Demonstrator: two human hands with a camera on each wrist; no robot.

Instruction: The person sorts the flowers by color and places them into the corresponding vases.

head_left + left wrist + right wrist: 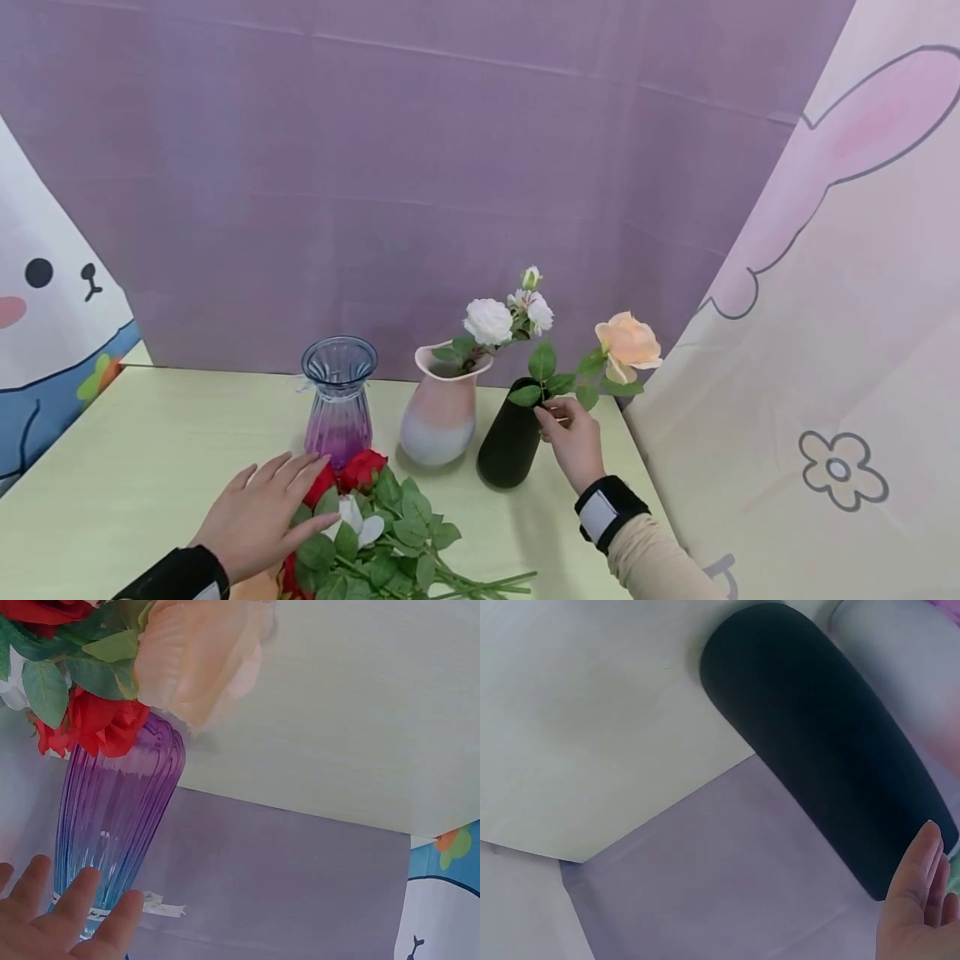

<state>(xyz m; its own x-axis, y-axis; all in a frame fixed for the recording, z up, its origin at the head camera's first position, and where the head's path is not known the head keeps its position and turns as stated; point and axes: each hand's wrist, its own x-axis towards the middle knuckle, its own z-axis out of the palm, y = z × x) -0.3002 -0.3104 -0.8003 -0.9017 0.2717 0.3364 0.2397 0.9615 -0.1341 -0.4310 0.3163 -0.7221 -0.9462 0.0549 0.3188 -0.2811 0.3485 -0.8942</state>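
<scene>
A single peach artificial rose with green leaves (pixel 630 342) leans out to the right over the mouth of a tall matte-black tapered vase (pixel 510 450). The right grip (pixel 576 437) is at that mouth, thumb and fingertips apparently pinching the rose's stem among its lower leaves; whether the stem's end lies inside the vase is hidden. The left grip (pixel 262 508) is spread, fingers straight, over a heap of red and white roses on green stems (pixel 362 469), which lies on the pale yellow surface (pixel 187 425).

To seat the rose well, the stem should probably be brought nearer upright, so its weight does not tug sideways on the narrow vase. Feeding it down in short pushes, pinched just above the rim, would likely keep it from bending, and the low leaves are best tucked in or lifted clear so they don't fold at the mouth. If the vase rocks, the spread left grip could steady its body.

Care is wanted on the near side too: a pink-and-white ceramic vase with white roses (pixel 438 417) stands just beside the black one, and a blue-to-purple ribbed glass vase (pixel 339 408) stands farther left.
</scene>
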